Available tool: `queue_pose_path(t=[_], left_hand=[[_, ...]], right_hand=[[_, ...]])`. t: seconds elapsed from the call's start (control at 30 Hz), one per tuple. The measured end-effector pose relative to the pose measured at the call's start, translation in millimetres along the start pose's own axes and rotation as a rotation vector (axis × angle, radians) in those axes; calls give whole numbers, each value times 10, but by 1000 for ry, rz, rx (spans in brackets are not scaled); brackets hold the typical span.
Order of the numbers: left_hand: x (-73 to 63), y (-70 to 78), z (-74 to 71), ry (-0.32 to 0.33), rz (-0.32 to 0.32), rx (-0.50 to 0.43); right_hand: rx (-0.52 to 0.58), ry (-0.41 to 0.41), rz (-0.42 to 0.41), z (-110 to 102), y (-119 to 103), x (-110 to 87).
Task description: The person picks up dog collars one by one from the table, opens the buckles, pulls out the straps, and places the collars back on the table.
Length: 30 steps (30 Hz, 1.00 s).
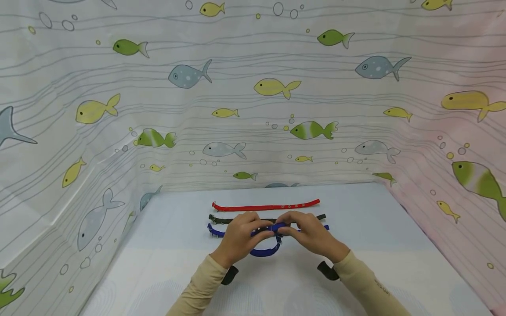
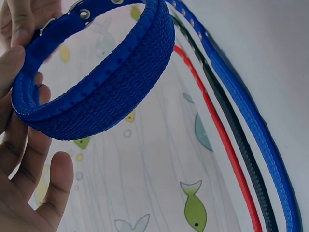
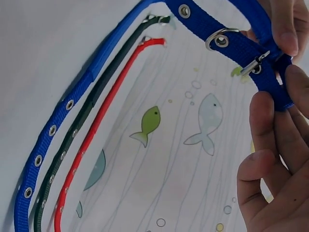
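Both hands hold a blue dog collar [image 1: 264,253] bent into a closed loop above the table. My left hand [image 1: 239,237] pinches it between thumb and fingers, and the wide padded band [image 2: 106,96] hangs to one side in the left wrist view. My right hand [image 1: 312,235] grips the strap near the metal buckle [image 3: 255,64]; a D-ring [image 3: 222,38] and metal eyelets show along it. Beyond the hands a second blue collar [image 1: 215,232], a dark green collar [image 1: 217,220] and a red collar [image 1: 253,208] lie stretched out side by side.
The white table [image 1: 158,263] carries the collars. Fish-patterned sheeting [image 1: 245,101] walls it at the back and both sides. A black strap end [image 1: 328,271] sticks out by the right sleeve, another [image 1: 229,275] by the left sleeve.
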<state>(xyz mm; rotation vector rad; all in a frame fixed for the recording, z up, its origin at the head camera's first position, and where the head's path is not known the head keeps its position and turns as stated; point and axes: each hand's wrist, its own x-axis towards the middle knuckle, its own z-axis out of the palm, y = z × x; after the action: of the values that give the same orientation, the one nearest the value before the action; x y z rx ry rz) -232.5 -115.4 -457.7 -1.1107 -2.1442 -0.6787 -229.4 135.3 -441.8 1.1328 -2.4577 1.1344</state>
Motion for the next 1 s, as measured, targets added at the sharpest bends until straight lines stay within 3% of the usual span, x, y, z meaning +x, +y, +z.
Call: queue_pose_path(t=[0.23, 0.57, 1.0], left_hand=[[-4, 5, -14, -1, 11, 8], [-9, -18, -2, -8, 45, 33], [-5, -45, 29, 6, 24, -14]], right_hand=[[6, -9, 2, -3, 7, 0], [-125, -3, -43, 40, 7, 18], [-40, 20, -26, 32, 46, 51]])
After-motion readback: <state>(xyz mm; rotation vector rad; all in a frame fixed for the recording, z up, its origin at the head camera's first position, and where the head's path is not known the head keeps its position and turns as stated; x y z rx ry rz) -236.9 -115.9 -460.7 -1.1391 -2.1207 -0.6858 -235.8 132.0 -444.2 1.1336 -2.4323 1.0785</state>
